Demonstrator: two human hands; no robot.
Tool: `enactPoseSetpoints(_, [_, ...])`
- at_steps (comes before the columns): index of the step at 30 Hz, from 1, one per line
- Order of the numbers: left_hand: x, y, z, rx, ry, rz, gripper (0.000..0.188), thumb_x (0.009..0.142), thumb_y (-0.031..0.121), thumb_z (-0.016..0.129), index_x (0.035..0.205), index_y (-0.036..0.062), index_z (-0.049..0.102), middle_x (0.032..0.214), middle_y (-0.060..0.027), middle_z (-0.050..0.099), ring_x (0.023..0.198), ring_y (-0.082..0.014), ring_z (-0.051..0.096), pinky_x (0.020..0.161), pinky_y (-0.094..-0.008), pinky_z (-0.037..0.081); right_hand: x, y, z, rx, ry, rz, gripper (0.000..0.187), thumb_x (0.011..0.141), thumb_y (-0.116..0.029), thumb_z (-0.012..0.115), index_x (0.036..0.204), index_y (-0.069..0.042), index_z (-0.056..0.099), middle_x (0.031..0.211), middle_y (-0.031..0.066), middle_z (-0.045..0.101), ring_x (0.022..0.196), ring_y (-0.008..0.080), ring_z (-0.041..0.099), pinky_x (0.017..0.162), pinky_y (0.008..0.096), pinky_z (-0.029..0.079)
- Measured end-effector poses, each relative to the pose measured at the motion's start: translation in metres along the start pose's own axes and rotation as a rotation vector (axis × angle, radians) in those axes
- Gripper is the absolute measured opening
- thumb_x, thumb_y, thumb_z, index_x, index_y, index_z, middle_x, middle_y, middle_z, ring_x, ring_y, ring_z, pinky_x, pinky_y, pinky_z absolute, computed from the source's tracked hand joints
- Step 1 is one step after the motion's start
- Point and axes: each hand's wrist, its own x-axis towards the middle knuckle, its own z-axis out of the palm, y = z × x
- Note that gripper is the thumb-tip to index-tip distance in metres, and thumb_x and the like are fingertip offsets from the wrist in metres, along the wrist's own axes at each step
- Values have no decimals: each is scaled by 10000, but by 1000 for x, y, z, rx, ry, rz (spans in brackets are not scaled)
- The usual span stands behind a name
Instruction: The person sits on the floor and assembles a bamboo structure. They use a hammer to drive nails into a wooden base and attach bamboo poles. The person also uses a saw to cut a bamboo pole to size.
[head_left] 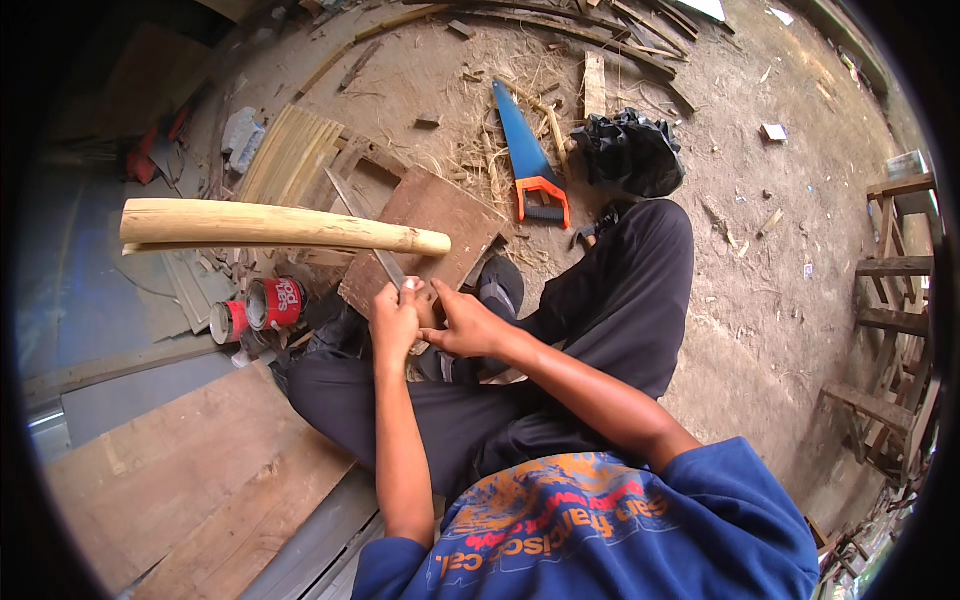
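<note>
Your left hand (395,318) grips the blade (388,266) at its near end, your right hand (468,322) curls beside it, hold unclear, and the pole (280,225) above the brown board (440,205) looks bark-free, remaining work not evident.

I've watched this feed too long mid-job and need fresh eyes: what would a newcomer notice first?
Probably the pale wooden pole, stretching across the view left of centre and in front of part of the metal blade gripped in the left hand. Next, the saw, blue-bladed and orange-handled, on the ground at upper centre, beside crumpled black plastic. The red tins at left also catch the eye.
</note>
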Motion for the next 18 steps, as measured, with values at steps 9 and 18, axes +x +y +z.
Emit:
enactPoseSetpoints(9, [14, 13, -14, 18, 159, -61, 255, 1016, 177, 449, 970, -19, 606, 847, -106, 678, 603, -130, 601, 526, -292, 516, 33, 156, -227, -348, 521, 629, 385, 839, -331, 727, 860, 53, 704, 702, 108, 700, 620, 175, 681, 580, 323, 540])
enactPoseSetpoints(18, [25, -5, 9, -44, 146, -20, 214, 954, 198, 598, 867, 3, 586, 672, -91, 653, 482, -150, 616, 430, -314, 463, 34, 259, -164, -772, -202, 1355, 394, 829, -212, 657, 1211, -119, 683, 1303, 50, 635, 1223, 252, 592, 933, 398, 499])
